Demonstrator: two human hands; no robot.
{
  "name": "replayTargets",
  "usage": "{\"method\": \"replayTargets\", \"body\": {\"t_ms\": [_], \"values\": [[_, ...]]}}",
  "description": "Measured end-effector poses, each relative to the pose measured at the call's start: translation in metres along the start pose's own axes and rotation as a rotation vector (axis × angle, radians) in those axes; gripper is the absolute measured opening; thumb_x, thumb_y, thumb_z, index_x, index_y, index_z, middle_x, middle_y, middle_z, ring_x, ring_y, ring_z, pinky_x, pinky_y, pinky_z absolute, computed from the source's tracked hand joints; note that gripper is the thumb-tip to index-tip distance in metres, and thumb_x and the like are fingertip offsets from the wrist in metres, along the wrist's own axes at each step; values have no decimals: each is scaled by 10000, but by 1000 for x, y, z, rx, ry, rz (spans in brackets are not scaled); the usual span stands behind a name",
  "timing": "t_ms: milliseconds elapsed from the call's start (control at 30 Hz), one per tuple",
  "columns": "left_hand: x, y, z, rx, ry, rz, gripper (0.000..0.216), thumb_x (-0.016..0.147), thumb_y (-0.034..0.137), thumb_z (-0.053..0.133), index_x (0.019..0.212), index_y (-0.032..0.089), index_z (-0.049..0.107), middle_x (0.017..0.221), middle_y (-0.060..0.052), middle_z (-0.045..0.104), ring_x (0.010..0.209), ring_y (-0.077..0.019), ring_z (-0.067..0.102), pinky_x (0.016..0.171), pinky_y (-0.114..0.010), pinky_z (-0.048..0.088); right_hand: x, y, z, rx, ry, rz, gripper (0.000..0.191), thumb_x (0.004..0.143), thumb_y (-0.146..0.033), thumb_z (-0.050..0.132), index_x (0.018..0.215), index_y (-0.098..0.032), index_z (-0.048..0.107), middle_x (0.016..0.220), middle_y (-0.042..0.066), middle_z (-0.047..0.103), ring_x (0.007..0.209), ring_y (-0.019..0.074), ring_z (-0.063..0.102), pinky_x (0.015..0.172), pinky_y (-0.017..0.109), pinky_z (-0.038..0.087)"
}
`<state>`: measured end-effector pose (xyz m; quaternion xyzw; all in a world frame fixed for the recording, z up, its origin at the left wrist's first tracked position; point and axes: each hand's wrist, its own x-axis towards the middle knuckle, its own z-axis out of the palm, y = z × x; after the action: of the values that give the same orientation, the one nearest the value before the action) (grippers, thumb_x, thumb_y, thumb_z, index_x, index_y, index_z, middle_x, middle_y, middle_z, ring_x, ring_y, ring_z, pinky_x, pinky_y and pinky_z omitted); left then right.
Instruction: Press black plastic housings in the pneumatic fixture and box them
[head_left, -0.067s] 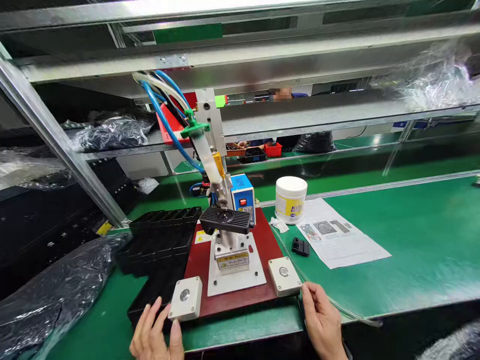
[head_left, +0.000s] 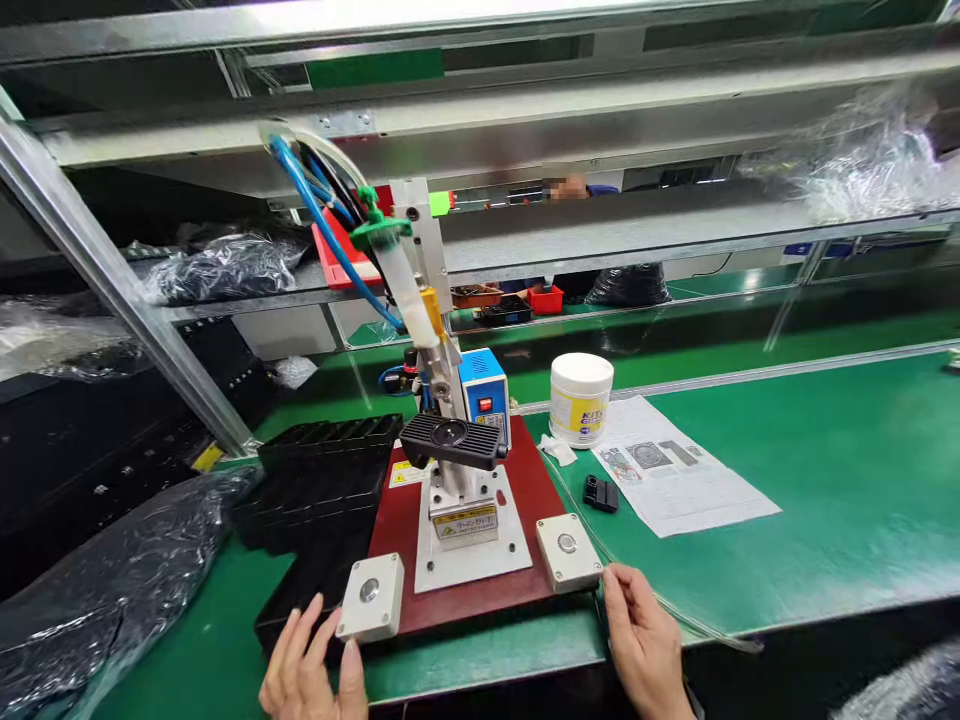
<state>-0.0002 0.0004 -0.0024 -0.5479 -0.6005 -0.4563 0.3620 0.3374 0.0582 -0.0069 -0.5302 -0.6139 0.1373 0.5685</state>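
A dispensing machine stands on a dark red base plate [head_left: 525,480]. Its syringe [head_left: 405,275] with blue hoses hangs over a black grilled part [head_left: 452,440] seated on the metal fixture [head_left: 469,520]. Two cream button boxes sit at the plate's front corners. My left hand [head_left: 311,665] lies with fingers spread beside the left button box [head_left: 370,597], thumb by its front edge. Resting at the lower right corner of the right button box [head_left: 568,551] is my right hand [head_left: 646,645], fingers loosely extended. Neither hand holds anything.
Black trays [head_left: 322,490] are stacked left of the machine, with black plastic bags [head_left: 105,590] further left. A white jar [head_left: 581,398], a printed sheet [head_left: 679,475] and a small black part [head_left: 601,493] lie on the green mat to the right. Another person works behind the far shelf.
The syringe and its hoses have risen slightly off the grilled part. Both hands stay where they were.
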Motion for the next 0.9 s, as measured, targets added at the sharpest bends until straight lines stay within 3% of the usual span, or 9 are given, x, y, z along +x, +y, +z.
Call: {"method": "replayTargets", "body": {"t_ms": [600,900], "values": [[-9,-3,0,-20,-22,-28,421,864,186,604,1282,163,563,1234,-196,627,1282,-353,502,1055,-528,369,4,-7,0,11,27,-32,217,1004,-379,482,931,-201,585,698,-10,610,563,123,577,531,166,469],[-8,-3,-3,-14,-19,-18,414,863,190,604,1272,139,570,1230,-213,628,1277,-359,506,1056,-522,370,1,-1,0,29,-14,-6,202,1000,-363,485,945,-197,586,716,-1,602,572,136,572,524,184,474]]}}
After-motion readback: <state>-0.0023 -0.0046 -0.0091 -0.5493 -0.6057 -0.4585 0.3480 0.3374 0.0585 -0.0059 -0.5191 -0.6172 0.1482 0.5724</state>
